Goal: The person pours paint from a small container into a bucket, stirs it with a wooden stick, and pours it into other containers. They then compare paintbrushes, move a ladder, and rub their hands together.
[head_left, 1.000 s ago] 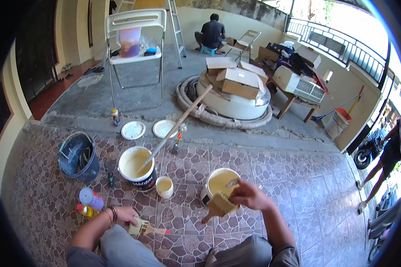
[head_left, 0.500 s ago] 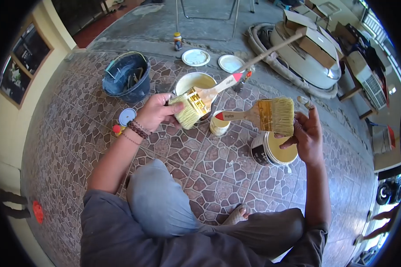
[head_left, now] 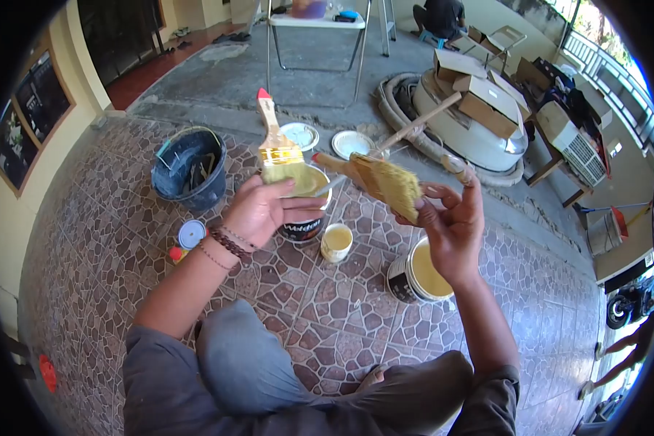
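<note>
My left hand [head_left: 258, 211] pinches a flat paintbrush [head_left: 280, 155] by its pale bristles, its red-tipped wooden handle pointing up. With my right hand [head_left: 454, 225] I grip a second paintbrush [head_left: 367, 174] by the bristles, its handle pointing left. Both brushes are held in the air above the paint containers. Partly hidden behind my left hand and its brush is a dark-labelled paint bucket [head_left: 300, 231]. A small tub [head_left: 336, 243] of cream paint stands between my hands, lower down. Below my right hand, another paint bucket [head_left: 407, 282] holds cream paint.
On the left stands a dark pail [head_left: 189, 190] with things inside. A round blue-white lid [head_left: 192, 233] lies near my left forearm. Two white lids, one a paint-smeared lid [head_left: 352, 144], are farther back. A folding table [head_left: 316, 23], cardboard boxes [head_left: 487, 102] and a seated person [head_left: 443, 16] are beyond.
The left brush has swung from slanting right to nearly upright. The right brush has moved left and tilted, bristles now lower right. My view has tipped up, showing more of the background.
</note>
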`<state>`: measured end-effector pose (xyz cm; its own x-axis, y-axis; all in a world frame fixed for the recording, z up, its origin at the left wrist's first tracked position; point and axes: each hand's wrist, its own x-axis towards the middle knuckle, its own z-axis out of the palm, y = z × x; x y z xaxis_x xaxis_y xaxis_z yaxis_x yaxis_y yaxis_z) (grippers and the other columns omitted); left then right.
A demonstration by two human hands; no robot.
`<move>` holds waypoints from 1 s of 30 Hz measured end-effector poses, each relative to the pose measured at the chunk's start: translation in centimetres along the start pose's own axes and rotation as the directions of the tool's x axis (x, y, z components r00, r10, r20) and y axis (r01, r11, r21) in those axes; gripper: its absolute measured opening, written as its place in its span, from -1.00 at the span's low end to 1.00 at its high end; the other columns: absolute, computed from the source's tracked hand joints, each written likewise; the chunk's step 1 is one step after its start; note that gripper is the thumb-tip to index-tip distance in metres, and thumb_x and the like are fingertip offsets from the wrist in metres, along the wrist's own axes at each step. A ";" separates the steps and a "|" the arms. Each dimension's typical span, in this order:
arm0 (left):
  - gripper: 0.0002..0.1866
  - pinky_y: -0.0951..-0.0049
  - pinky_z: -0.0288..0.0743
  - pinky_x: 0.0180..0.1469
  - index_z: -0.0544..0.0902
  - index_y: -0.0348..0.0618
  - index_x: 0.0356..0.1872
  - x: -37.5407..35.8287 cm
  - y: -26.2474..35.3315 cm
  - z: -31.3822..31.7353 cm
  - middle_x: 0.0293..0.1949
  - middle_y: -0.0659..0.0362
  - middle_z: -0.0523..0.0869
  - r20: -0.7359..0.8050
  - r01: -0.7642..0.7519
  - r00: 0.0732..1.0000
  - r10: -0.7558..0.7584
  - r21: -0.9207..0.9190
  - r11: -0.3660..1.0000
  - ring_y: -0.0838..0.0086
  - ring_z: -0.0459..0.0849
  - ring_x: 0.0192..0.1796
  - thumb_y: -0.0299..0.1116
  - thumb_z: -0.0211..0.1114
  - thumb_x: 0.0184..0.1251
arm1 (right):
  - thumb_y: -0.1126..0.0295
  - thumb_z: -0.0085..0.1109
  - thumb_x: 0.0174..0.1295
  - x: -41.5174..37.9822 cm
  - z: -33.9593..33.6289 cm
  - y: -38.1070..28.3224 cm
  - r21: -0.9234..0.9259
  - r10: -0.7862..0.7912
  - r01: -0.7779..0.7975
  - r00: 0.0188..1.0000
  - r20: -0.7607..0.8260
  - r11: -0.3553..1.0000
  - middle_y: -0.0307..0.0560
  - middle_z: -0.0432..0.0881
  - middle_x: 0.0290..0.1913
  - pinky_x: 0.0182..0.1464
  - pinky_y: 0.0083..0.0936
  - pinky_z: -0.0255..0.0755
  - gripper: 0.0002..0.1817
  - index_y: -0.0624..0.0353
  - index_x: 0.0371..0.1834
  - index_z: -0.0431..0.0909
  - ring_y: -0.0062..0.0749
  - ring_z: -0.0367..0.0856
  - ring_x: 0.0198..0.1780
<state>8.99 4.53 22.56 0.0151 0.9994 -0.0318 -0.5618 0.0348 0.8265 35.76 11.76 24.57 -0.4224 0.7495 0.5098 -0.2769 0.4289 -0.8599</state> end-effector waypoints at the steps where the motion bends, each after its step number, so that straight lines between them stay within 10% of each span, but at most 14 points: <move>1: -0.57 -0.02 0.49 0.24 0.28 -0.33 0.28 0.5 0.1 0.6 0.16 -0.14 0.54 0.006 -0.010 1.000 0.010 -0.005 1.000 -0.03 0.57 0.18 -0.43 0.03 0.44 | 0.77 -0.01 0.27 0.6 0.7 0.2 -0.052 -0.064 0.064 0.998 0.009 0.997 0.10 0.56 0.02 -0.06 -0.43 0.65 -0.36 0.14 0.37 0.02 -0.24 0.67 -0.02; 5: -0.58 0.02 0.47 0.25 0.30 -0.25 0.29 0.9 0.7 4.5 0.19 -0.01 0.53 -0.004 -0.139 0.990 0.140 -0.138 0.981 0.14 0.57 0.20 -0.36 0.01 0.48 | 0.65 0.19 0.22 1.7 3.4 1.2 -0.507 -0.322 0.331 0.941 0.108 0.796 0.06 0.70 -0.08 -0.09 -0.47 0.65 -0.44 0.23 0.26 0.19 -0.29 0.73 -0.09; 14: -0.52 0.25 0.43 0.25 0.30 -0.19 0.28 1.9 1.4 6.4 0.14 0.09 0.55 -0.072 -0.386 0.920 0.385 -0.008 0.922 0.34 0.56 0.19 -0.59 0.12 0.34 | 0.63 0.24 0.19 2.1 4.4 4.7 -0.176 -0.349 0.334 0.935 -0.063 0.926 0.10 0.64 0.03 -0.03 -0.47 0.64 -0.43 0.25 0.26 0.24 -0.30 0.69 0.01; 19: -0.48 0.25 0.43 0.26 0.27 -0.22 0.30 2.1 1.0 6.8 0.17 0.06 0.53 -0.078 -0.436 0.896 0.437 0.030 0.899 0.32 0.54 0.20 -0.63 0.10 0.31 | 0.50 0.46 0.00 2.3 2.9 3.1 -0.418 -0.417 0.474 0.881 0.224 0.775 0.17 0.31 0.34 0.22 -0.24 0.43 -0.44 0.17 0.13 0.51 -0.06 0.39 0.34; 24: -0.47 0.26 0.50 0.21 0.26 -0.16 0.27 2.1 0.5 6.4 0.14 0.07 0.52 -0.066 -0.400 0.915 0.397 -0.042 0.915 0.32 0.57 0.18 -0.68 0.11 0.27 | 0.29 0.56 -0.10 2.8 2.1 4.3 -0.210 -0.208 0.294 0.912 0.355 0.932 0.24 0.00 0.52 0.42 -0.05 0.05 -0.39 -0.18 0.13 0.63 0.14 -0.02 0.52; 30: -0.41 0.30 0.54 0.18 0.22 -0.16 0.31 1.7 -0.2 5.2 0.16 0.05 0.51 -0.055 -0.357 0.934 0.354 -0.063 0.932 0.29 0.57 0.20 -0.70 0.11 0.26 | 0.35 0.56 -0.12 2.3 1.6 5.3 -0.280 -0.133 0.258 0.907 0.400 0.925 0.19 0.14 0.47 0.40 -0.08 0.13 -0.40 -0.15 0.12 0.64 0.10 0.09 0.49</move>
<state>13.40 6.27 25.26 -0.2299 0.9452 0.2316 -0.5811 -0.3243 0.7464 31.93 14.96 21.21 -0.6913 0.4214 0.5869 -0.1238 0.7312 -0.6708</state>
